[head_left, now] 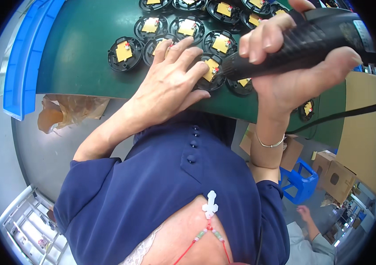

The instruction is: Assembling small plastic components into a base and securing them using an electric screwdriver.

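My right hand [280, 57] is wrapped round a black hand-held power tool [311, 42] with a ribbed grip. The tool's narrow end reaches left to the edge of a round black housing [209, 75] with a yellow plate inside. Over the neighbouring housings my left hand [174, 73] lies palm down, its fingers stretched out and spread. Its index fingertip is at the yellow plate of the housing by the tool; whether it presses there I cannot tell. Under its longer fingers another housing [149, 55] is partly hidden. Small red and white parts sit on the plates.
Several more housings [124, 53] lie on the green table [77, 57]. A blue tray [22, 84] borders its left end. A black cable [342, 115] runs at the right. Beyond the table are a blue stool [302, 179], cardboard boxes [336, 179] and another person's hand [303, 213].
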A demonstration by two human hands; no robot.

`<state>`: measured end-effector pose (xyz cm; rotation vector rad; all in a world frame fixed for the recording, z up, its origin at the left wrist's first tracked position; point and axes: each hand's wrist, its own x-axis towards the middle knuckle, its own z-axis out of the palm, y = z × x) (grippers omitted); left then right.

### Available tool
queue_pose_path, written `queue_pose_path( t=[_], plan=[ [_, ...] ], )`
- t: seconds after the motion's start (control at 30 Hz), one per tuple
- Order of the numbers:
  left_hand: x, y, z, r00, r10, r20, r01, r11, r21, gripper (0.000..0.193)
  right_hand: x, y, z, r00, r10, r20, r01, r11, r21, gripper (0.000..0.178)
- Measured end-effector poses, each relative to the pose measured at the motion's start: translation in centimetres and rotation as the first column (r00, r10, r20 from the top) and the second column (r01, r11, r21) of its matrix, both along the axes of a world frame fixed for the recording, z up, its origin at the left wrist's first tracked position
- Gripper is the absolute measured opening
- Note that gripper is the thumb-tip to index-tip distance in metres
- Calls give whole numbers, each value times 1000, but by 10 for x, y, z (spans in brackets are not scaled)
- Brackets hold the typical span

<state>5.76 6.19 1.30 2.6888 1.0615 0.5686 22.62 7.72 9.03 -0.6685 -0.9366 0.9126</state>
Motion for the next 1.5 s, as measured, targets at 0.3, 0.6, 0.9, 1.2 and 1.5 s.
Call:
queue_pose_path(
  t=[0.3,0.6,0.9,1.2,1.5],
  plan=[
    [0,2,-2,998,-28,62,27,1000,3,43,-15,-2,5,983,25,-183,-71,967,-246,85],
    [-1,8,-3,995,-50,87,48,999,17,42,-20,5,-14,981,105,-160,-136,971,-196,86],
    [0,9,-1,988,-115,104,105,990,97,51,-23,14,-55,953,303,6,-303,952,46,58],
    [-1,6,1,996,-66,65,67,998,-10,43,-3,10,-29,920,391,-32,-381,908,173,39],
    [-2,6,11,997,-23,-73,21,1000,-22,48,168,11,32,698,-715,23,679,672,296,52]
  ],
)
